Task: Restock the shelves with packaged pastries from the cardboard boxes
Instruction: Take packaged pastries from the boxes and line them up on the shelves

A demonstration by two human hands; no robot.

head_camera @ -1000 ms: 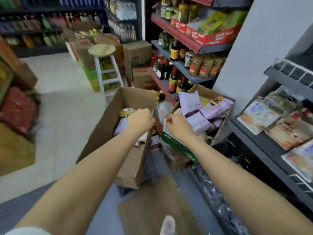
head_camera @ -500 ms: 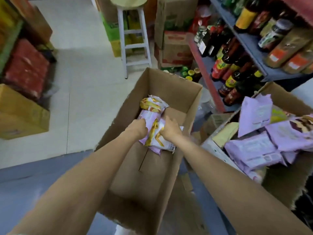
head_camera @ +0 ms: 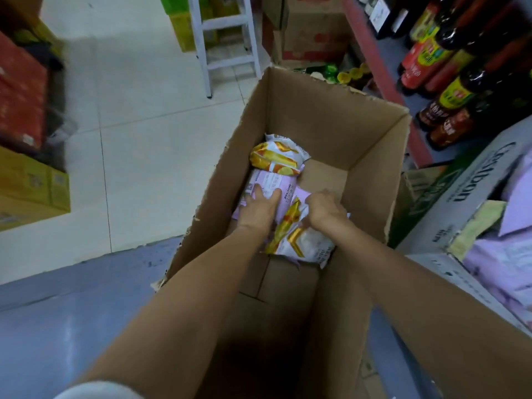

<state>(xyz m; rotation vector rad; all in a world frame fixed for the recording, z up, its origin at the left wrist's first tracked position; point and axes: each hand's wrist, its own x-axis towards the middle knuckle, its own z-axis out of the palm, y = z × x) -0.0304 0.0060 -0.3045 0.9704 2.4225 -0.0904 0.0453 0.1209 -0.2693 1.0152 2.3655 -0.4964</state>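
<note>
Both arms reach down into a tall open cardboard box (head_camera: 325, 131) standing on the floor between the aisle and the shelving. At its bottom lie a few packaged pastries. The left hand (head_camera: 259, 210) rests flat on a pale lilac packet (head_camera: 272, 184), fingers stretched out and slightly spread, so its grip is wide and pressing down, not closed around anything. Just beside it, the right hand (head_camera: 326, 210) has its fingers curled over the upper edge of a white and yellow packet (head_camera: 299, 240), which lies tilted across the lilac one; its grip is closed on that wrapper. A third packet with yellow printing (head_camera: 276, 156) sits further in, touching the far end of the lilac packet and leaning toward the box's left wall.

To the right, a second box with green and white printing (head_camera: 466, 203) stands just beside the first, and more lilac packets (head_camera: 506, 254) are heaped inside it. Behind that, a low shelf (head_camera: 383, 70) with a red edge carries dark sauce bottles (head_camera: 449, 93) with red and yellow labels. A white stool (head_camera: 227, 53) stands on the pale tiled floor (head_camera: 138, 116) beyond the open box, with brown cartons (head_camera: 311, 30) next to it. On the left side of the aisle, red and yellow cartons (head_camera: 26, 145) are stacked, blurred.
</note>
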